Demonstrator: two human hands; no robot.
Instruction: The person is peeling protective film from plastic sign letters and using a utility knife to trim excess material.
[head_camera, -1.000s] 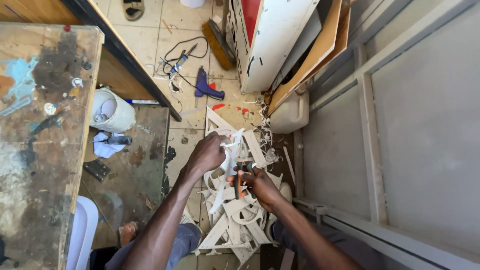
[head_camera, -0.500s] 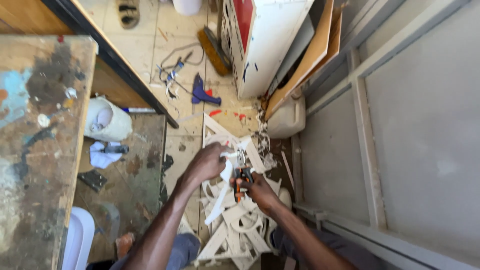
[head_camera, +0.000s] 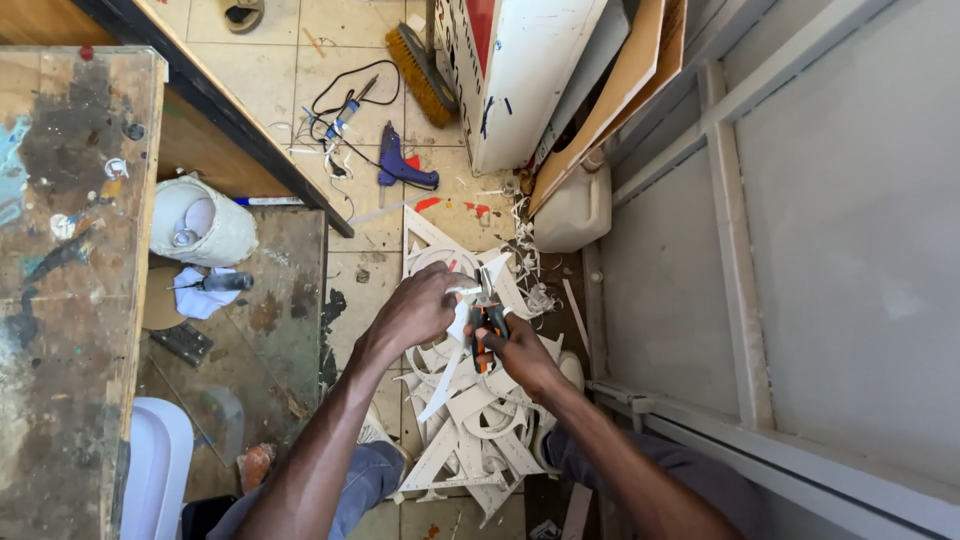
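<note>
While the left hand (head_camera: 420, 308) is closed around a curved white cut-out strip (head_camera: 447, 372), the right hand (head_camera: 515, 352) is clamped on the orange-and-black handles of cutting pliers (head_camera: 487, 318) whose tip meets that strip. Both hands hover over a heap of white cut-out shapes (head_camera: 470, 430) on the tiled floor (head_camera: 270, 70). Farther off lie a purple glue gun (head_camera: 400, 168), a white jerrycan (head_camera: 575, 208) and a paint-stained counter (head_camera: 60, 280).

Bare tiled floor (head_camera: 280, 80) lies open beyond the scrap pile (head_camera: 470, 430), hemmed by workbench (head_camera: 70, 260), jerrycan (head_camera: 572, 208), bucket (head_camera: 203, 222) and glue gun (head_camera: 400, 168).
</note>
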